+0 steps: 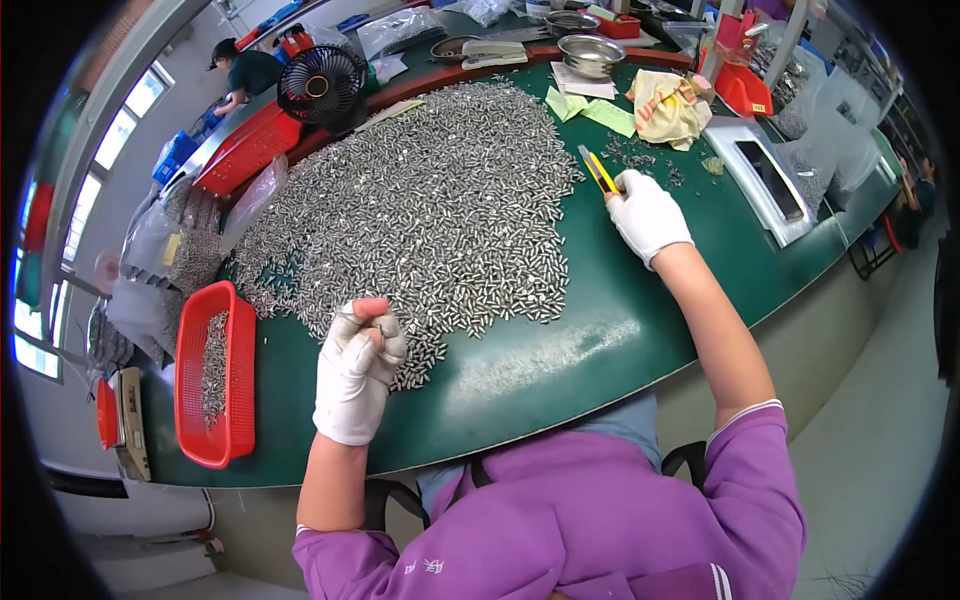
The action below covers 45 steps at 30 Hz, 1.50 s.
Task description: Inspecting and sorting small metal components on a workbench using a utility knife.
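Observation:
A broad heap of small metal pins (430,190) covers the middle and left of the green table (540,370). My left hand (358,370), in a white glove with bare fingertips, is raised over the heap's near edge. Its thumb and forefinger are pinched together; whatever sits between them is too small to make out. On the right, my gloved right hand (648,218) is wrapped round a yellow utility knife (597,170), its blade pointing away from me and to the left. Just beyond that hand lie scattered dark bits (635,153).
At the left stand a red basket (243,385) with some pins inside, a scale (130,425) and plastic bags of parts (190,240). Farther back are a black fan (322,85) and a steel bowl (590,57). A yellow cloth bag (672,108) and a phone (768,180) lie right.

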### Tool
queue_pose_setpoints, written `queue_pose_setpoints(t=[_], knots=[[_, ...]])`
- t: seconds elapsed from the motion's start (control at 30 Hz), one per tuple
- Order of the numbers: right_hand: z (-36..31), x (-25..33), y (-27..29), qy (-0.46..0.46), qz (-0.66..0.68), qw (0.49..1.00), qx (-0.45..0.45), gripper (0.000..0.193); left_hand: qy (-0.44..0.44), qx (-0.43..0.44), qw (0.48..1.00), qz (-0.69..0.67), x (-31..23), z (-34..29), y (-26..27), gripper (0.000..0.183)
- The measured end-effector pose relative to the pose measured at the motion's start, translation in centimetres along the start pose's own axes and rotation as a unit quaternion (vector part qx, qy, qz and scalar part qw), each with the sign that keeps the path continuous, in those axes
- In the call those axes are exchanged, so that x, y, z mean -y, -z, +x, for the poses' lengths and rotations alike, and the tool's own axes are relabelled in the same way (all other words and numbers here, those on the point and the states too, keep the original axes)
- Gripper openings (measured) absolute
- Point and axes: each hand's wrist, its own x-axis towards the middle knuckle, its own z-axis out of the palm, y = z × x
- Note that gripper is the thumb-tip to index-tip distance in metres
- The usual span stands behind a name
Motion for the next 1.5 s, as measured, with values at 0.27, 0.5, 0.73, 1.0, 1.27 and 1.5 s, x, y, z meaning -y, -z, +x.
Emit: queue_pose_setpoints(t=[0.27,0.5,0.73,1.0,1.27,1.5], knots=[[-0.6,1.0,-0.3,0.010,-0.122,0.992,-0.006,0.025,0.113,0.049,0.988,-0.090,1.2,1.5,1.0,0.013],[-2.4,9.6,-2.5,0.370,0.050,0.926,0.049,0.011,0.141,0.080,0.979,-0.128,1.9,2.3,1.2,0.011],[-0.3,14.4,-7.1,0.379,-0.022,0.916,0.126,0.009,0.130,0.055,0.977,-0.162,2.5,2.1,2.3,0.011],[-0.1,13.3,-6.7,0.353,0.064,0.918,0.171,0.014,0.124,0.029,0.976,-0.175,1.9,2.4,3.6,0.017],[-1.7,15.6,-4.9,0.232,0.248,0.893,0.295,0.018,0.180,0.035,0.964,-0.194,2.1,2.1,3.8,0.016],[-4.2,16.1,-5.5,0.142,0.500,0.724,0.452,0.008,0.199,0.051,0.962,-0.179,2.1,2.2,3.4,0.019]])
